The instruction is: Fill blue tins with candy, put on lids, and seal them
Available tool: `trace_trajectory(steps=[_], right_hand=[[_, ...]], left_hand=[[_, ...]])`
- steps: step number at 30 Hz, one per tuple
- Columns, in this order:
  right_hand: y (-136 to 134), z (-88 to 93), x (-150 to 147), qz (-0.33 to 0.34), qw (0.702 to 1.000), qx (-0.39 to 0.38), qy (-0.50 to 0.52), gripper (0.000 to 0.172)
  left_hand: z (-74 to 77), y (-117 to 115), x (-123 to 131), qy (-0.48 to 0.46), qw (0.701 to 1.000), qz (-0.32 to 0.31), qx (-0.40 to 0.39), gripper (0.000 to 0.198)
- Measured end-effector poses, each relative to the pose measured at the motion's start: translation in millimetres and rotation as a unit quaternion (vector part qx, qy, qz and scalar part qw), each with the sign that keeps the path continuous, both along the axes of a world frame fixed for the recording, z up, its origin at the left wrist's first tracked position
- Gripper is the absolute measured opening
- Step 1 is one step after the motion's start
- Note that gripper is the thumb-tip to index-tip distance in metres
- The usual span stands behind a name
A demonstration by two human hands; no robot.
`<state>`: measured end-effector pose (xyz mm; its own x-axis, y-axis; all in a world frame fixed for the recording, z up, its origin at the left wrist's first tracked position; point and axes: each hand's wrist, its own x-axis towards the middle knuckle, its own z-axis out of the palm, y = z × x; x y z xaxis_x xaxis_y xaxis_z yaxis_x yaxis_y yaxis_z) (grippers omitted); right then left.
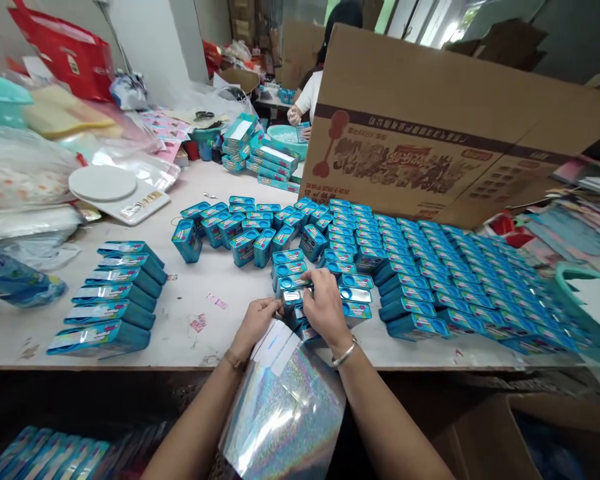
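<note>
My left hand (pixel 260 323) is closed, thumb and finger pinched at the top edge of a shiny holographic sticker sheet (pixel 290 400). Pale strips lie along that edge, and the rest of the sheet hangs over the table's front. My right hand (pixel 325 307) bends over a small blue box (pixel 293 298) with a silvery top, its fingers gripping and pressing there. The fingertips partly hide this box. Just right of the hand, another box has a silvery strip (pixel 356 295) across its top. More blue boxes (pixel 287 255) stand directly beyond the fingers.
Tight rows of blue boxes (pixel 430 280) fill the table's right side, before a large cardboard carton (pixel 405 127). Longer blue packs (pixel 110 313) line up at left. A white scale (pixel 120 193) stands behind them. Across the table, another person's hand (pixel 294 115) is near a basin (pixel 283 135).
</note>
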<state>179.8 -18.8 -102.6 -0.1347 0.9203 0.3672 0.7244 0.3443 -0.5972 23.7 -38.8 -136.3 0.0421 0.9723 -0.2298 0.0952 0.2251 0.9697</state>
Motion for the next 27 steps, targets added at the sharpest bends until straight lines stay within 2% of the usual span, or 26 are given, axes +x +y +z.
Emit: trace_trajectory(steps=[2, 5, 7, 9, 11, 12, 14, 15, 19, 21, 23, 27], right_hand=[[-5.7, 7.2, 7.4, 0.004, 0.999, 0.021, 0.048, 0.036], [-33.7, 26.7, 27.7, 0.02, 0.988, 0.027, 0.153, 0.029], [-60.8, 41.6, 44.2, 0.09, 0.978, -0.034, 0.185, 0.023], [-87.0, 53.5, 59.2, 0.206, 0.959, -0.115, 0.159, 0.027], [-106.5, 59.9, 70.5, 0.29, 0.933, -0.172, 0.127, 0.035], [-112.6, 61.1, 74.9, 0.306, 0.925, -0.187, 0.126, 0.036], [-117.1, 60.8, 82.6, 0.305, 0.92, -0.202, 0.144, 0.03], [-116.3, 60.4, 86.7, 0.3, 0.92, -0.201, 0.153, 0.026], [-105.6, 62.8, 106.8, 0.297, 0.933, -0.16, 0.124, 0.024], [-102.3, 65.9, 117.0, 0.296, 0.942, -0.13, 0.084, 0.028], [-102.0, 67.7, 124.3, 0.285, 0.955, -0.081, 0.023, 0.034], [-106.2, 63.8, 125.9, 0.253, 0.961, 0.067, -0.085, 0.035]], left_hand=[[10.8, -13.8, -4.4, 0.006, 1.0, 0.014, 0.003, 0.035], [30.2, -47.5, -11.8, 0.005, 0.998, 0.049, 0.027, 0.041], [43.0, -71.0, -14.1, 0.014, 0.996, 0.069, 0.061, 0.044], [53.8, -89.2, -13.1, 0.045, 0.989, 0.091, 0.111, 0.045], [62.1, -99.4, -9.5, 0.094, 0.976, 0.113, 0.158, 0.044], [65.9, -101.6, -7.1, 0.122, 0.969, 0.121, 0.178, 0.044], [74.2, -101.8, -1.8, 0.188, 0.951, 0.114, 0.216, 0.041], [79.3, -100.5, 1.2, 0.227, 0.94, 0.09, 0.239, 0.037], [102.4, -96.5, 18.4, 0.34, 0.878, -0.102, 0.32, 0.021], [108.4, -97.9, 30.8, 0.327, 0.874, -0.172, 0.315, 0.019], [107.0, -100.5, 44.3, 0.288, 0.895, -0.186, 0.286, 0.023], [90.7, -104.4, 67.2, 0.199, 0.947, -0.133, 0.214, 0.026]])
